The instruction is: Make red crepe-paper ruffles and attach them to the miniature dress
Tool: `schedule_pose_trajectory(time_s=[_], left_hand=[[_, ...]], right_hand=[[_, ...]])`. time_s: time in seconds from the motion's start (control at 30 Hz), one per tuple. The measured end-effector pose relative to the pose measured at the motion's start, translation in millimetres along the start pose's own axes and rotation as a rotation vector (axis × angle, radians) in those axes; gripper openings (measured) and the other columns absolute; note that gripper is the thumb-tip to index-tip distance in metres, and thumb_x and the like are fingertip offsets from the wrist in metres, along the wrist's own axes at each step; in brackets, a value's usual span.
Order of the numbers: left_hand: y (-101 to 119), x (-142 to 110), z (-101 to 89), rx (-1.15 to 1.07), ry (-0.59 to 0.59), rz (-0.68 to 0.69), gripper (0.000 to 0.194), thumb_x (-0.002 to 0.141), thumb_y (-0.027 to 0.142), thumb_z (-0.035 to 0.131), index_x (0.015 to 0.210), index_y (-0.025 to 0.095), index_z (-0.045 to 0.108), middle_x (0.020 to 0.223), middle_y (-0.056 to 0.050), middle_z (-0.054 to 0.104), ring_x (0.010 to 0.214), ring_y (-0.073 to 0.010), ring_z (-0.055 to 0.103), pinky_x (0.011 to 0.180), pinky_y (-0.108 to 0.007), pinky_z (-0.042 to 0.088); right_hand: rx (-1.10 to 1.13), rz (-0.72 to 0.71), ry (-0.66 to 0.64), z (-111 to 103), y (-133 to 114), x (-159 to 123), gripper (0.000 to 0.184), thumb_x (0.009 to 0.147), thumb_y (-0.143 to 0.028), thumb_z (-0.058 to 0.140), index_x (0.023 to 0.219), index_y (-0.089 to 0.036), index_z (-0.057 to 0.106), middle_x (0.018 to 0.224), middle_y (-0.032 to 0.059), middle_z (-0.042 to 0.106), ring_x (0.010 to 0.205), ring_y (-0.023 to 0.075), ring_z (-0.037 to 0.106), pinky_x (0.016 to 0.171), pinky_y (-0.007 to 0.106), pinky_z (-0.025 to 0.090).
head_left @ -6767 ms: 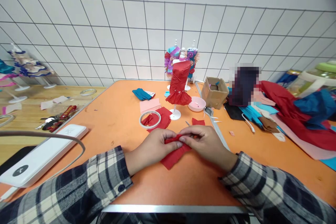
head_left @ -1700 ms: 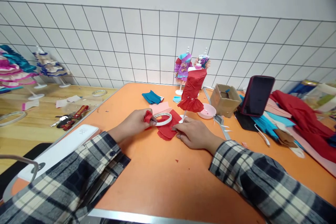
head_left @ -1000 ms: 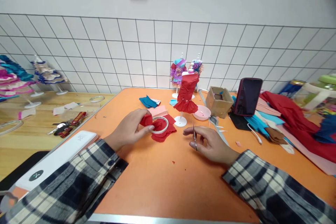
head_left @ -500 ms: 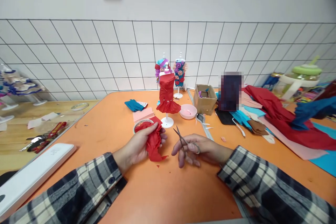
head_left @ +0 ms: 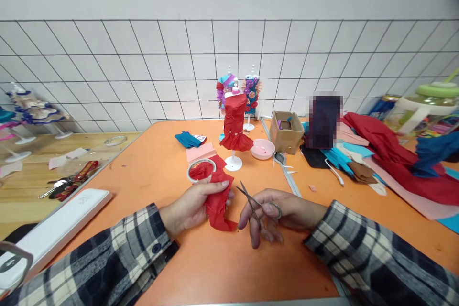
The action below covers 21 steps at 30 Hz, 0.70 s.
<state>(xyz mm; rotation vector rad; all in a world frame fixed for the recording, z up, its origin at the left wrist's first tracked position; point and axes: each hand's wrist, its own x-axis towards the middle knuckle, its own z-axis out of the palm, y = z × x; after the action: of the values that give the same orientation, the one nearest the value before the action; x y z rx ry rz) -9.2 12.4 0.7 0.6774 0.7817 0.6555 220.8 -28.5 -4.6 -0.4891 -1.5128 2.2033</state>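
My left hand (head_left: 191, 204) grips a crumpled piece of red fabric (head_left: 218, 203) just above the orange table (head_left: 215, 267). My right hand (head_left: 274, 213) holds small metal scissors (head_left: 251, 198), fingers through the loops, blades parted and pointing up-left toward the fabric. A roll of clear tape (head_left: 201, 169) lies on more red fabric just behind my left hand. A small mannequin in a red dress (head_left: 234, 126) stands on a white base further back.
Behind the mannequin are two dressed doll forms (head_left: 240, 93), a pink dish (head_left: 262, 148), a cardboard box (head_left: 286, 132) and a phone (head_left: 323, 120). Red, blue and pink fabrics (head_left: 401, 162) pile at the right. A white device (head_left: 57, 227) lies at the left edge.
My left hand has brought the red fabric back from the tape roll toward me. My right hand has picked up the scissors and now holds them with parted blades beside the fabric.
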Motion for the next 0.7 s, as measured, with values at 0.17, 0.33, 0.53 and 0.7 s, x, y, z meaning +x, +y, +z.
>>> schedule_pose_trajectory(time_s=[0.17,0.33,0.53,0.7], left_hand=[[-0.7,-2.3,1.1,0.009,-0.024,0.001,0.007,0.080,0.016,0.067,0.075,0.011,0.066,0.065,-0.005,0.067,0.056,-0.0127,0.062,0.059,-0.022,0.051],[-1.9,-2.4,-0.9,0.016,-0.055,-0.024,0.007,0.078,0.017,0.068,0.076,0.011,0.065,0.067,-0.006,0.069,0.058,-0.0130,0.063,0.059,-0.022,0.051],[-2.8,-2.8,-1.3,0.050,-0.051,-0.032,0.008,0.078,0.017,0.069,0.075,0.012,0.065,0.066,-0.005,0.068,0.056,-0.0120,0.061,0.057,-0.021,0.049],[-3.0,-2.8,-1.6,0.036,-0.058,-0.040,0.009,0.078,0.019,0.070,0.075,0.011,0.065,0.066,-0.005,0.068,0.057,-0.0120,0.060,0.060,-0.022,0.049]], right_hand=[[-0.012,-0.002,0.013,2.5,-2.4,1.4,0.059,0.083,-0.057,0.058,0.110,-0.006,0.065,0.084,0.0145,0.072,0.051,0.0085,0.055,0.038,0.014,0.040],[-0.002,-0.003,-0.002,1.9,-2.3,2.0,0.059,0.082,-0.058,0.057,0.109,-0.007,0.066,0.083,0.0146,0.072,0.048,0.0084,0.054,0.037,0.014,0.040],[-0.007,-0.003,0.004,-0.5,-0.3,0.9,0.058,0.083,-0.058,0.056,0.110,-0.007,0.066,0.083,0.0143,0.072,0.049,0.0087,0.056,0.039,0.014,0.040],[-0.030,0.004,-0.023,-0.1,-1.6,0.5,0.060,0.083,-0.058,0.056,0.111,-0.006,0.066,0.082,0.0143,0.072,0.050,0.0091,0.056,0.042,0.015,0.042]])
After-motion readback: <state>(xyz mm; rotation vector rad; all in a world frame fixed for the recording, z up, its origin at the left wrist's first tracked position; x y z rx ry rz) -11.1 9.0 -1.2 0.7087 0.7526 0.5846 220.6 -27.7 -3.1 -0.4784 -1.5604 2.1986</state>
